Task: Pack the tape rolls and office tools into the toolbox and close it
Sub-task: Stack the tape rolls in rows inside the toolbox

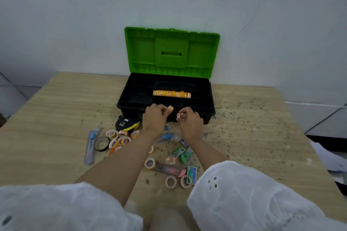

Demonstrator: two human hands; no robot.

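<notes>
A black toolbox [210, 99] stands open at the back of the table, its green lid [171, 52] upright against the wall. A row of orange tape rolls [171, 93] lies in a middle compartment of its tray. My left hand [154, 118] pinches a small orange tape roll [170, 108] just before the box's front rim. My right hand [190, 121] grips another small tape roll [178, 115] beside it. Loose tape rolls [120, 138] lie at the left, and more tape rolls [170, 181] sit near my sleeves.
A black and yellow tape measure [126, 123] lies left of my hands. A utility knife [91, 145], a black tape ring [102, 144], staple boxes [191, 173], a green stapler [183, 154] and a pink cutter [172, 169] are scattered on the wooden table [262, 137].
</notes>
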